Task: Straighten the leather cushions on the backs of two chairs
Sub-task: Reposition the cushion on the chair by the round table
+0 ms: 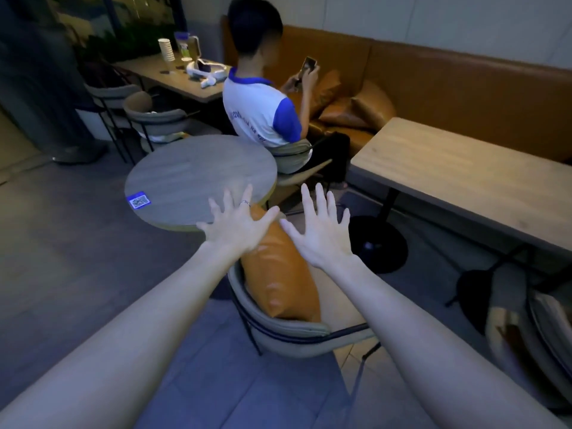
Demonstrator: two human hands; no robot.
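An orange leather cushion (280,280) leans against the curved back of a grey chair (288,335) just below my arms. My left hand (240,222), a ring on one finger, is spread flat above the cushion's top left end. Over the cushion's upper right side hovers my right hand (322,235), also with fingers splayed. Neither hand grips anything; whether they touch the cushion I cannot tell. Part of a second chair (538,323) shows at the right edge, blurred.
A round wooden table (192,178) with a blue sticker stands just beyond the chair. A rectangular table (464,178) is on the right, its black base (379,243) near the chair. A seated person (263,109) holds a phone ahead. An orange bench (448,82) carries loose cushions.
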